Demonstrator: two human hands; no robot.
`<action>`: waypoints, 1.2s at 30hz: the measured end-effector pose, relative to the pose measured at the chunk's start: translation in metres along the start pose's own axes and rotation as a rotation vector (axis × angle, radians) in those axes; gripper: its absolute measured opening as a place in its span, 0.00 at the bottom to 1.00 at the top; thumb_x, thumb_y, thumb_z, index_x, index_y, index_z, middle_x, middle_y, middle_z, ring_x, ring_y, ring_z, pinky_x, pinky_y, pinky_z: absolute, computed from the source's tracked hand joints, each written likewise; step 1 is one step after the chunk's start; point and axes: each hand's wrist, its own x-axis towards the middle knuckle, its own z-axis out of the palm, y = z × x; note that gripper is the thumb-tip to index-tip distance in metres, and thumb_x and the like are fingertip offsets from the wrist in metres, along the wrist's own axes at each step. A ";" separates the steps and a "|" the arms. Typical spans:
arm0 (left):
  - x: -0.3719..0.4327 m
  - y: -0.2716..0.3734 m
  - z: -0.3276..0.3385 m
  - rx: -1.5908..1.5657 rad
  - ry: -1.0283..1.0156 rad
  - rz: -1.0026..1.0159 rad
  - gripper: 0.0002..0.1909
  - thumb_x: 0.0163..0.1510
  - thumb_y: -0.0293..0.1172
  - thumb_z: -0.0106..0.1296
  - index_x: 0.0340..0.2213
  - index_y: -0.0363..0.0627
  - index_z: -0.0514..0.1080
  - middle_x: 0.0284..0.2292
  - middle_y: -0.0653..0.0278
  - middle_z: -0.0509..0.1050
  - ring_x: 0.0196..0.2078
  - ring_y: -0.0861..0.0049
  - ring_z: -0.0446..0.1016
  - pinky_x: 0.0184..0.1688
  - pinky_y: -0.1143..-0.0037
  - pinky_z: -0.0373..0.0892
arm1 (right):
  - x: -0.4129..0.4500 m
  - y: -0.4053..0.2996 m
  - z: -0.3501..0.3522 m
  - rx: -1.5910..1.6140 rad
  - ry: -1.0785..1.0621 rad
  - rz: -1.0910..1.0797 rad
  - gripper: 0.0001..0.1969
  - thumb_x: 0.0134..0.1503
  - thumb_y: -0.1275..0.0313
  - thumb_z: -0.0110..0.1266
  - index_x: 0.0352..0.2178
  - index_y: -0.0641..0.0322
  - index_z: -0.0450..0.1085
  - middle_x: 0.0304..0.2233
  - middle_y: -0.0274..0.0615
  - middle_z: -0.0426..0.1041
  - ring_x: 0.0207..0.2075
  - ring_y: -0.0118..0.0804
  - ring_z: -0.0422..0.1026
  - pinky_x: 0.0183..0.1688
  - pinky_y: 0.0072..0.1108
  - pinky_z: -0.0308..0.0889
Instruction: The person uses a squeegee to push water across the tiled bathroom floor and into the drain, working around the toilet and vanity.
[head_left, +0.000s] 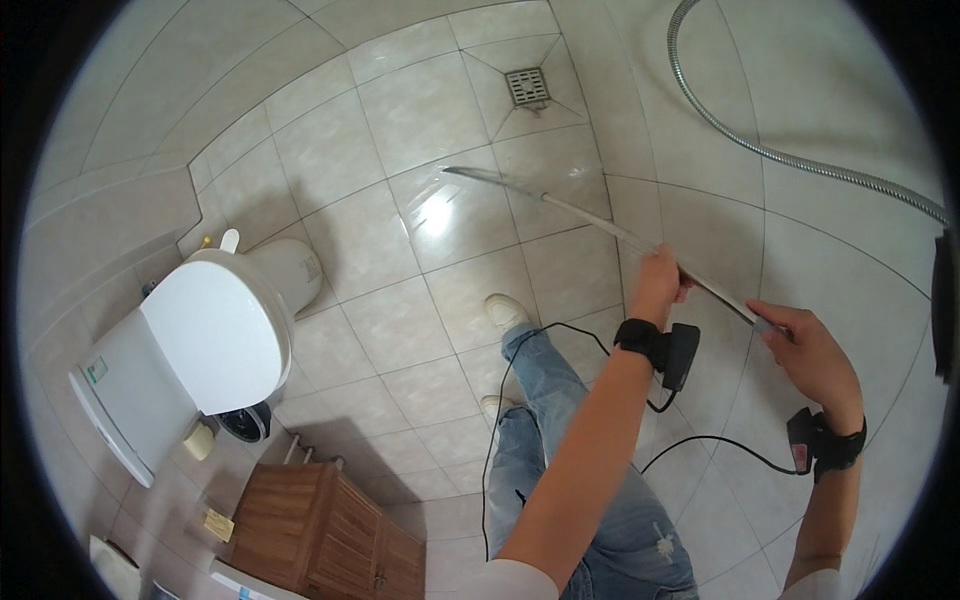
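Note:
A long pole (589, 217) slants across the view, gripped by both of my hands. My left hand (660, 279) is wrapped around its middle, slightly blurred. Higher up, my right hand (814, 352) holds the grey grip end (766, 327). At the far end a thin, dark-edged blade (480, 177) meets the tiled floor; it looks like a floor squeegee seen nearly edge-on. Wet, shiny streaks (435, 214) show on the tiles beside the blade. The underside of the blade is hidden.
A square floor drain (527, 86) lies near the wall. On the left stand a white toilet (217, 330), a black bin (246, 422) and a wooden cabinet (322, 525). A metal shower hose (810, 161) hangs at right. Black cables (491, 450) run from my wrist devices past my legs.

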 end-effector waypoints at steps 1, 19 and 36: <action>0.004 0.000 0.004 -0.003 0.000 0.002 0.20 0.51 0.38 0.30 0.14 0.36 0.59 0.11 0.60 0.62 0.11 0.79 0.57 0.13 0.78 0.53 | -0.002 0.001 -0.001 0.042 0.010 0.035 0.17 0.50 0.76 0.44 0.44 0.58 0.63 0.21 0.36 0.65 0.21 0.27 0.58 0.28 0.16 0.58; -0.206 -0.139 -0.189 -0.333 0.540 0.253 0.17 0.54 0.45 0.37 0.23 0.43 0.60 0.12 0.66 0.63 0.10 0.83 0.59 0.11 0.81 0.55 | -0.065 -0.009 0.167 0.261 -0.759 0.165 0.20 0.53 0.73 0.41 0.49 0.53 0.57 0.14 0.29 0.60 0.14 0.17 0.55 0.17 0.11 0.54; -0.376 -0.171 -0.587 -0.367 1.139 0.512 0.17 0.52 0.43 0.36 0.28 0.38 0.57 0.17 0.63 0.68 0.14 0.80 0.64 0.13 0.79 0.60 | -0.084 -0.175 0.635 -0.368 -0.453 -1.018 0.10 0.51 0.69 0.40 0.32 0.65 0.61 0.22 0.55 0.68 0.26 0.56 0.67 0.29 0.40 0.60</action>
